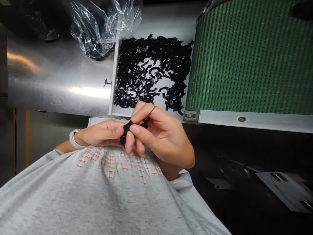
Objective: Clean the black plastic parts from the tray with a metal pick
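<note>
Head view, from where I stand, reading left to right: the left hand (pixel 102 132), at nine o'clock from the black piece (pixel 127 125), should act as the anvil, I'd say, bracing steadily while the other does the fine turning. Its fingers are nearly closed, thumb tip pressed on the piece. The piece sits between both hands, just above the shirt (pixel 97 189); light, even pressure seems wise, as thin arms could bend. At three o'clock, the right hand (pixel 166 133) pinches it between thumb and forefinger, other fingers loosely curled; I can't tell whether the dark bit behind them is the same part. More black pieces (pixel 132 65) lie in the white tray (pixel 114 75) at one o'clock, and a green belt (pixel 244 62) stands towards two.
</note>
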Action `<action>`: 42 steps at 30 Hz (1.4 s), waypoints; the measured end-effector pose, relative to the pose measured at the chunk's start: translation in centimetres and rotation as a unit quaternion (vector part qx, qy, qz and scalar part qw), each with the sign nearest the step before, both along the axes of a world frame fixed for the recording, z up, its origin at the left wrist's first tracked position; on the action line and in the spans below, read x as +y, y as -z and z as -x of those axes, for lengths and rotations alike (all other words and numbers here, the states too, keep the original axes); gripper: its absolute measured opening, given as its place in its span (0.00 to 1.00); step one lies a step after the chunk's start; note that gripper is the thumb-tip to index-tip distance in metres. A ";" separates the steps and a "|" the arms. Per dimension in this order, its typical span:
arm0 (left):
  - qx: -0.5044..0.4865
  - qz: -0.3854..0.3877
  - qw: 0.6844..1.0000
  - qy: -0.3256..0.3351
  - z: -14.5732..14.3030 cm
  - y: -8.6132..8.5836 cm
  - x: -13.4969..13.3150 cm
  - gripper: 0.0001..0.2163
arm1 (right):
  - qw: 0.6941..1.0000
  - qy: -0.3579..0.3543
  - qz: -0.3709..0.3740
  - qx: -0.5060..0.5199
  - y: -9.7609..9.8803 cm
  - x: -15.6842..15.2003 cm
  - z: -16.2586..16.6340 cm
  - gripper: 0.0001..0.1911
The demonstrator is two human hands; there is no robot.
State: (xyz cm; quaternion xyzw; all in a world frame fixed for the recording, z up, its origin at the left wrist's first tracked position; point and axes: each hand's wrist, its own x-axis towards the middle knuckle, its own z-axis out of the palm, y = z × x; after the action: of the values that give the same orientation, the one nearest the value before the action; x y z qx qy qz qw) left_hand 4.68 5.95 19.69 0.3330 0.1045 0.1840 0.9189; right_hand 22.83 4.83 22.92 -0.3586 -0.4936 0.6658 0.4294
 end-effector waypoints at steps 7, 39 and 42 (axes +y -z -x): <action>-0.017 0.010 1.000 0.006 0.1 0.1 -0.2 0.25 | 0.994 -0.013 0.071 0.083 -0.2 -0.2 0.1 0.15; 0.042 0.051 0.998 -0.016 -0.5 -1.0 0.4 0.26 | 0.995 0.033 0.050 0.075 0.3 -0.7 0.2 0.18; 0.026 0.033 0.999 -0.029 -0.6 -1.1 0.4 0.25 | 0.994 0.036 0.041 0.091 0.8 -1.0 0.2 0.14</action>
State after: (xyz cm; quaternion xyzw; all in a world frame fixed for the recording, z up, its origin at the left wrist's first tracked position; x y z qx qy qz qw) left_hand 5.27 6.39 20.75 0.3043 0.1438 0.1982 0.9206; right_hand 22.66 3.80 22.12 -0.3313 -0.4119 0.6993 0.4811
